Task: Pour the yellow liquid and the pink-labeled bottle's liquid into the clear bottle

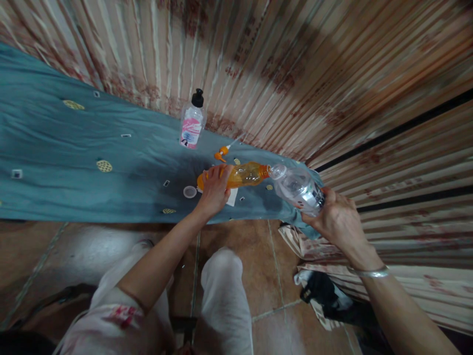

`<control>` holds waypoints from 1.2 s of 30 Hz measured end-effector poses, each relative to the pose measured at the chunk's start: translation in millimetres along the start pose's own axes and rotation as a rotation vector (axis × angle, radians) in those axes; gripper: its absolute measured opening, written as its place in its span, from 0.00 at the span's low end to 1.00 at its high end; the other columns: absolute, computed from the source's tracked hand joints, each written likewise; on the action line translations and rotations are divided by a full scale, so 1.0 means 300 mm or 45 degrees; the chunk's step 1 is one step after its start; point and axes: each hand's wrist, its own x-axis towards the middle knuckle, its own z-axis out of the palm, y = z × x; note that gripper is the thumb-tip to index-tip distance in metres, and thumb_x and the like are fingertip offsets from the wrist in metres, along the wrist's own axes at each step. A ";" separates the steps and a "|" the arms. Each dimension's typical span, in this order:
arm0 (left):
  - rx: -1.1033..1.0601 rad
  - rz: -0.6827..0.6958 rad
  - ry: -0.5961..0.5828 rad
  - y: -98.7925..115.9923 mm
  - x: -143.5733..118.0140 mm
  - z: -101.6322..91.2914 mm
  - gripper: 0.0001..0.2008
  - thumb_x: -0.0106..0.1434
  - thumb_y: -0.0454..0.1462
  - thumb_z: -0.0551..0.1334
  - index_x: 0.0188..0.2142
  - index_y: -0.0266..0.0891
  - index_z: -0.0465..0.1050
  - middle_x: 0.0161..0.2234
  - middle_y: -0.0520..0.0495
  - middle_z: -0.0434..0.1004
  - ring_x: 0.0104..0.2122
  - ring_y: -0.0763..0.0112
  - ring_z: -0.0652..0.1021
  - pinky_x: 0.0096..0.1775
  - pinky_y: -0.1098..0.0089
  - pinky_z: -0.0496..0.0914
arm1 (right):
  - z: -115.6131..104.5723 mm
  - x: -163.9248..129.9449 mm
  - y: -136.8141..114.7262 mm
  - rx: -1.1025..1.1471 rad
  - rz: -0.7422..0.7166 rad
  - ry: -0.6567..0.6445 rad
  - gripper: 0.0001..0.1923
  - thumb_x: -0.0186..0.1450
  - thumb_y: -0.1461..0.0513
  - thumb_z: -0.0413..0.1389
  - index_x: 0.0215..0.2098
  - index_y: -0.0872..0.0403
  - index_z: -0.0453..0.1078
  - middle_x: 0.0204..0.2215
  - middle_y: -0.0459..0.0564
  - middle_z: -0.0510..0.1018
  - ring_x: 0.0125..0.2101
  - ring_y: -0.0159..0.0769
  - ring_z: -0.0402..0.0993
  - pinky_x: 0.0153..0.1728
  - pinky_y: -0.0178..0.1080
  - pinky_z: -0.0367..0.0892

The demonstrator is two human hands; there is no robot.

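My left hand is wrapped around an orange bottle, which lies nearly level with its open threaded neck pointing right. A clear plastic bottle is gripped near its base by my right hand, its neck tilted up to the left. The two bottle mouths meet or nearly meet; whether they touch I cannot tell. Just behind the orange bottle lies an orange pump top with a thin clear tube. A small round clear cap or lid rests left of my left hand.
A clear pump bottle with a black top and pink label stands at the back of the cloth-covered surface. Something white and flat lies under the orange bottle. Pleated curtains hang behind and to the right.
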 end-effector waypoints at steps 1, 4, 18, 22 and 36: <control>0.000 0.000 0.003 0.000 0.000 0.001 0.32 0.54 0.28 0.59 0.58 0.37 0.55 0.56 0.37 0.63 0.54 0.49 0.64 0.55 0.47 0.56 | 0.000 0.000 0.000 0.001 0.003 0.001 0.36 0.59 0.41 0.50 0.47 0.65 0.62 0.31 0.61 0.74 0.32 0.47 0.70 0.37 0.43 0.62; -0.002 -0.001 0.002 0.000 0.000 0.002 0.32 0.54 0.28 0.59 0.59 0.37 0.55 0.56 0.37 0.63 0.55 0.49 0.64 0.55 0.46 0.56 | 0.001 0.000 0.003 0.000 0.005 0.009 0.36 0.59 0.40 0.50 0.47 0.65 0.62 0.31 0.61 0.74 0.32 0.47 0.70 0.37 0.43 0.63; -0.020 0.012 0.001 -0.009 -0.001 0.010 0.31 0.55 0.29 0.58 0.59 0.36 0.54 0.57 0.37 0.63 0.55 0.48 0.63 0.56 0.45 0.55 | 0.007 -0.002 0.010 -0.016 0.000 0.006 0.37 0.58 0.39 0.50 0.47 0.64 0.62 0.31 0.60 0.74 0.33 0.48 0.70 0.37 0.43 0.62; -0.018 0.014 0.003 -0.008 0.000 0.010 0.31 0.55 0.29 0.58 0.58 0.37 0.55 0.56 0.37 0.63 0.55 0.48 0.63 0.56 0.45 0.55 | 0.007 -0.002 0.009 -0.016 0.002 0.019 0.37 0.58 0.39 0.51 0.47 0.64 0.62 0.31 0.60 0.74 0.33 0.48 0.70 0.37 0.43 0.62; -0.002 -0.008 -0.027 0.001 0.000 -0.004 0.31 0.54 0.29 0.58 0.59 0.37 0.55 0.56 0.37 0.63 0.55 0.48 0.63 0.56 0.45 0.55 | -0.012 0.000 0.005 -0.006 -0.003 -0.008 0.35 0.60 0.41 0.48 0.47 0.64 0.61 0.31 0.61 0.74 0.33 0.49 0.70 0.37 0.44 0.62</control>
